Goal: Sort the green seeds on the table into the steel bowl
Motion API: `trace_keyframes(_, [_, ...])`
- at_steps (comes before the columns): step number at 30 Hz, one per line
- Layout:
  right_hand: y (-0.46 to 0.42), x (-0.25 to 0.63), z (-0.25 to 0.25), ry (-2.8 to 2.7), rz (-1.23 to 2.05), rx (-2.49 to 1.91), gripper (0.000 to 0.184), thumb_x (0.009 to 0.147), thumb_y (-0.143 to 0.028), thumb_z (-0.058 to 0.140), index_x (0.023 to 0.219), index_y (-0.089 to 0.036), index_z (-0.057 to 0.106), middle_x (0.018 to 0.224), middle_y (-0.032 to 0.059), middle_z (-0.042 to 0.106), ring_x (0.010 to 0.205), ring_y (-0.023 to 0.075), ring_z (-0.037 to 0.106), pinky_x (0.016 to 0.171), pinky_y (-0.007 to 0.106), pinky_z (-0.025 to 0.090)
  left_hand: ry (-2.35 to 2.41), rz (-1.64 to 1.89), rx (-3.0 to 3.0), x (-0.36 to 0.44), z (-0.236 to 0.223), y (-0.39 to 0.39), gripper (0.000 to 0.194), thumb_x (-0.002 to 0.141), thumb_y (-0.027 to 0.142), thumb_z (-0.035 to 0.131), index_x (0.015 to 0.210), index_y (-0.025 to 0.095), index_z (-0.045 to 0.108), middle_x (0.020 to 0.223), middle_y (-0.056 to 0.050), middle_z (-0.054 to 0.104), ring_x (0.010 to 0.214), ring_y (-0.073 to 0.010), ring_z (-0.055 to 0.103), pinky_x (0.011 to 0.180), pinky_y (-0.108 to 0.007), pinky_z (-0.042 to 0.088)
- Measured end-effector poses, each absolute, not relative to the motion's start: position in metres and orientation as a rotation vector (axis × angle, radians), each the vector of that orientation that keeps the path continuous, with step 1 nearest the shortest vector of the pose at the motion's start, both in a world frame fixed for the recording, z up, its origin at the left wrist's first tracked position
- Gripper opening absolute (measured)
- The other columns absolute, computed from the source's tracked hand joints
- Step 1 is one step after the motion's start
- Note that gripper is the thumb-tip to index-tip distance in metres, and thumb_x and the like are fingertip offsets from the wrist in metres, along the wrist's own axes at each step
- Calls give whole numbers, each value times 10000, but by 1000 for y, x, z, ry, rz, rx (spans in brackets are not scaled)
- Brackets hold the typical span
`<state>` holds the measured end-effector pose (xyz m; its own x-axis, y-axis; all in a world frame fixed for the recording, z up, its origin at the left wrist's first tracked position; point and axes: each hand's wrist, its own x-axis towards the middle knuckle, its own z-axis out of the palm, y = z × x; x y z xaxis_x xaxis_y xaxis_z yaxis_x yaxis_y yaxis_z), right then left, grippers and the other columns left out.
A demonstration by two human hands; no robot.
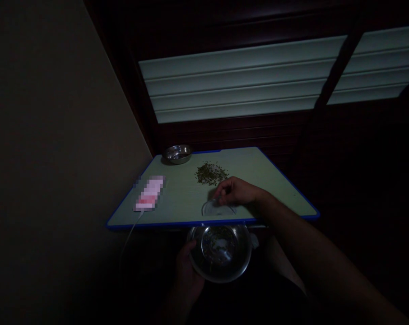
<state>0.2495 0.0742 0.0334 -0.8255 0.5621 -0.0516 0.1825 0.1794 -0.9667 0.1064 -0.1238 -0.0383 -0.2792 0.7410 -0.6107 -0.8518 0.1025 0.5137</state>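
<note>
Below the front edge of a small pale-green table (177, 198) with a blue rim, my left hand (188, 273) grips a steel bowl (230, 274) by its left side, thumb over the rim. Small greenish bits lie scattered inside the bowl. Over the table's front part, my right hand (236, 192) has its fingers bent together at the upper edge of a clear, rounded piece (218, 208), perhaps plastic. Just beyond those fingers, a loose pile of small greenish-brown grains (209, 174) is spread on the tabletop. Dim light hides the finer detail.
A smaller steel bowl (177, 155) stands at the table's back left corner. On the left side lies a lit phone (151, 194) with a white cable (132, 230) hanging over the front edge. A wall (55, 135) rises at left, and slatted panels (241, 79) stand behind.
</note>
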Motion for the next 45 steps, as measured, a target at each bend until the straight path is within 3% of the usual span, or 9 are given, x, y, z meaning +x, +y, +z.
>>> trace_keyframes(5, [81, 250, 31, -1872, 1307, -846, 284, 615, -374, 749, 720, -135, 636, 622, -5, 591, 546, 93, 482, 501, 221, 364, 1025, 1560, -140, 107, -40, -124, 156, 783, 180, 586, 821, 133, 730, 758, -90, 773, 722, -225, 720, 757, -377, 578])
trace_keyframes(11, [87, 253, 31, -1992, 871, -928, 138, 677, -296, 631, 686, -160, 609, 647, -3, 588, 627, 116, 493, 608, 240, 393, 1036, 1555, -148, 106, -42, -127, 145, 772, 181, 602, 818, 149, 735, 747, -80, 767, 768, -233, 723, 793, -388, 577])
trace_keyframes(18, [93, 256, 22, -2136, 815, -921, 112, 676, -260, 604, 679, -154, 639, 648, -2, 606, 630, 124, 516, 625, 245, 391, 1012, 1560, -162, 106, -42, -125, 174, 815, 187, 575, 869, 130, 731, 794, -90, 778, 769, -221, 728, 817, -376, 566])
trace_keyframes(27, [101, 259, 21, -1936, 576, -1129, 137, 716, -244, 614, 747, -163, 720, 765, 67, 714, 723, 191, 618, 700, 305, 441, 976, 1554, -172, 107, -37, -125, 207, 847, 239, 581, 936, 122, 726, 847, -105, 791, 811, -238, 736, 846, -407, 563])
trace_keyframes(45, [103, 259, 17, -2000, 456, -1133, 116, 738, -210, 630, 737, -169, 739, 729, 43, 723, 677, 164, 628, 651, 266, 446, 994, 1550, -196, 107, -36, -123, 195, 857, 224, 561, 902, 118, 718, 801, -94, 787, 779, -225, 737, 856, -405, 567])
